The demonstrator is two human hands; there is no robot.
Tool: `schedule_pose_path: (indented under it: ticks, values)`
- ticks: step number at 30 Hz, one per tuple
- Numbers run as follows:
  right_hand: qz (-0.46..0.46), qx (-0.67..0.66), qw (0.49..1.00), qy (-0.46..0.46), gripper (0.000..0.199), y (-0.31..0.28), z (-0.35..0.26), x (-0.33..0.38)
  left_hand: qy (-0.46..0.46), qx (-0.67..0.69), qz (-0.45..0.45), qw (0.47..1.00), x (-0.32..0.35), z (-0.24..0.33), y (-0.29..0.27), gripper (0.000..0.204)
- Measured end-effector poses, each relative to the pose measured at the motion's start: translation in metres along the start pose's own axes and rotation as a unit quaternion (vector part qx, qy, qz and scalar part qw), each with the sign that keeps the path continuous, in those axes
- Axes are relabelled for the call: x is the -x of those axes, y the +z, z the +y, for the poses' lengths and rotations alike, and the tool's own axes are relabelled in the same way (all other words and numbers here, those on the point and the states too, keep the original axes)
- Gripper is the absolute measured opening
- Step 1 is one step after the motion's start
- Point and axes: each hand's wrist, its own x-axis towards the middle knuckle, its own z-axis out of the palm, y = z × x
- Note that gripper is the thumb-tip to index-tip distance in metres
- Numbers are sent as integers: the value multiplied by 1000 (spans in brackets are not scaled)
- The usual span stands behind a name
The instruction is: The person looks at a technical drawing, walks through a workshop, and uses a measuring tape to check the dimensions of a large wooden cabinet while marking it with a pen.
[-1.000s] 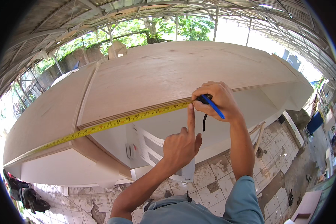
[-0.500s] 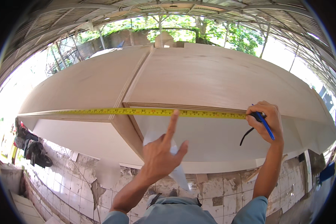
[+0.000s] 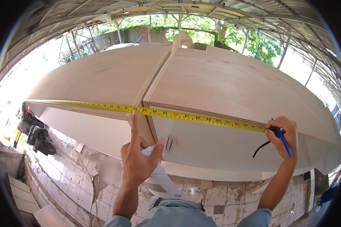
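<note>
left hand (image 3: 137,160): forefinger on yellow steel tape measure (image 3: 170,113) | right hand (image 3: 284,136), 3 o'clock: grips tape case, blue pen (image 3: 282,138) | pale plywood cabinet top (image 3: 223,83), 12 o'clock

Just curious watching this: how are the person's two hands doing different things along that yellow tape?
The left hand is empty, index finger pointing up at the yellow tape near the seam between the two plywood panels. The right hand is closed, gripping the tape's case together with a blue pen, a black strap dangling below. The left is mid-tape, the right at its end. Both sit at the panels' front edge.

Open plywood top (image 3: 231,81) beyond tape (image 3: 170,113)
</note>
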Motion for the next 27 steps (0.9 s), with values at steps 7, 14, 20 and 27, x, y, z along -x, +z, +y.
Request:
schedule_pose_path:
  ticks: [7, 14, 20, 27]
  values:
    - [11, 2, 1000, -10, 16, 0, 0, 0, -4, 13, 8, 1000, 2, 0, 1, 94]
    - [0, 11, 1000, -6, 16, -1, 1, 0, -1, 8, 14, 1000, 4, -3, -1, 95]
    - [-2, 7, 1000, -4, 16, -1, 1, 0, -19, 41, 7, 999, 5, -1, 3, 104]
    - [-9, 4, 1000, 4, 17, -2, 0, -1, -16, 24, 7, 1000, 6, -2, 5, 100]
